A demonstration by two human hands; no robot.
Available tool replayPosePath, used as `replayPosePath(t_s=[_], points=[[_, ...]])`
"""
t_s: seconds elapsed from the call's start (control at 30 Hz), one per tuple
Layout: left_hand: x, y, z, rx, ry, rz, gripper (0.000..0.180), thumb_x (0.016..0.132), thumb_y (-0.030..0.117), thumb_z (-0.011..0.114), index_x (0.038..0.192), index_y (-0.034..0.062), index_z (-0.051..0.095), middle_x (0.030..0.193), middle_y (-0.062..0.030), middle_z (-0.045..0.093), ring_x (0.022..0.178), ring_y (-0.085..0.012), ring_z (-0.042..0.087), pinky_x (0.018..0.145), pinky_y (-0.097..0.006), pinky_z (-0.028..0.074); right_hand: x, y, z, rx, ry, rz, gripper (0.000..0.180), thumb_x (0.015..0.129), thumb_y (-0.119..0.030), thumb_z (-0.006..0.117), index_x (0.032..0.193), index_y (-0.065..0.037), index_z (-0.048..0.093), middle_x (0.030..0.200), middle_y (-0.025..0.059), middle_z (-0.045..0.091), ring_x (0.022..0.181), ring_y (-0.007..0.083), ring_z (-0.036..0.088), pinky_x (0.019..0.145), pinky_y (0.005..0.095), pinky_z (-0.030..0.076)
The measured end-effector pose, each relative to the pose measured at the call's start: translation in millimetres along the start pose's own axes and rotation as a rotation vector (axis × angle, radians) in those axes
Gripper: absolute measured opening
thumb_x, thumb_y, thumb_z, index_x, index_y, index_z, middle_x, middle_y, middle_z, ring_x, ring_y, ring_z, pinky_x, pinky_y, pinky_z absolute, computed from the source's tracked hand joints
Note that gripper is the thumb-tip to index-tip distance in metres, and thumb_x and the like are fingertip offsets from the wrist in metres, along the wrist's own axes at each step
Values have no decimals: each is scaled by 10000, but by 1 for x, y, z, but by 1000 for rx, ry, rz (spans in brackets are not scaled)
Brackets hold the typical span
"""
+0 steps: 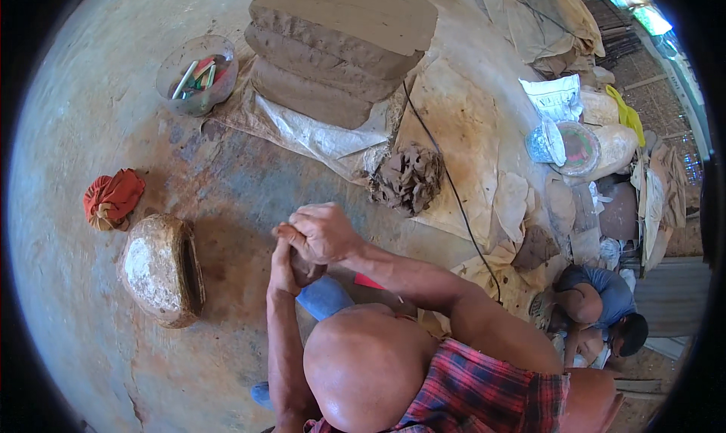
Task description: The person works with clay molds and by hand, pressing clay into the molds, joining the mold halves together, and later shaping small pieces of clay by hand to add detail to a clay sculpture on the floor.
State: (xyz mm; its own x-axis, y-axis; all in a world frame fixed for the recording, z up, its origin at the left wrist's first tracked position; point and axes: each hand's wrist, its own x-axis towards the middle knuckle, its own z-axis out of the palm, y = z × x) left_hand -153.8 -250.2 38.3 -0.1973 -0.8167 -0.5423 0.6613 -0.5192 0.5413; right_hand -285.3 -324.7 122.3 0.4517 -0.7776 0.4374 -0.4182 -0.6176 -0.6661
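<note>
The person appears to be kneading a small lump of clay (306, 268), pressed between the closed left hand (285, 266) and right hand (324, 232) above the floor (91, 115); next comes steady, even rolling pressure.

Grey-brown stacked clay slabs (340, 47); orange-red cloth bundle (112, 197); clear bowl (197, 74) with red, green, white sticks; red-and-dark plaid garment (484, 391); mottled tan-grey floor (98, 115).
</note>
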Motion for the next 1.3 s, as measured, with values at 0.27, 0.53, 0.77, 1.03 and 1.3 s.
replayPosePath(t_s=[0.27,0.53,0.77,1.03,1.3], points=[[2,18,19,-220,-19,103,746,1007,763,416,1121,70,669,965,-118,715,868,-248,695,736,-402,597,-33,48,-138,-591,649,212,443,926,-463,743,972,-22,732,1010,175,698,940,347,680,815,473,546],[13,0,-8,-69,9,313,349,1008,414,643,1069,70,632,966,-117,685,846,-242,676,730,-414,598,-56,73,-169,-647,216,486,667,962,-433,683,1421,37,566,1400,273,597,1320,440,549,1145,488,393],[12,-4,47,4,33,687,771,1057,584,490,1632,116,276,1581,-186,429,1479,-314,393,1233,-456,278,-18,-17,13,191,206,310,607,988,-559,647,1189,13,680,1144,255,698,1110,456,664,977,491,513],[-9,67,3,239,197,605,940,1003,818,160,1709,199,109,1775,-120,67,1638,-294,0,1298,-481,-38,-6,-21,18,44,-263,36,540,978,-536,663,1065,-5,698,885,204,716,802,448,712,712,501,575],[-37,144,-53,424,515,938,804,1072,524,530,1693,162,171,1693,-171,336,1584,-330,266,1290,-504,163,-21,56,29,-177,-62,72,555,956,-534,669,1167,-21,684,1196,178,700,1144,422,668,914,555,548]])
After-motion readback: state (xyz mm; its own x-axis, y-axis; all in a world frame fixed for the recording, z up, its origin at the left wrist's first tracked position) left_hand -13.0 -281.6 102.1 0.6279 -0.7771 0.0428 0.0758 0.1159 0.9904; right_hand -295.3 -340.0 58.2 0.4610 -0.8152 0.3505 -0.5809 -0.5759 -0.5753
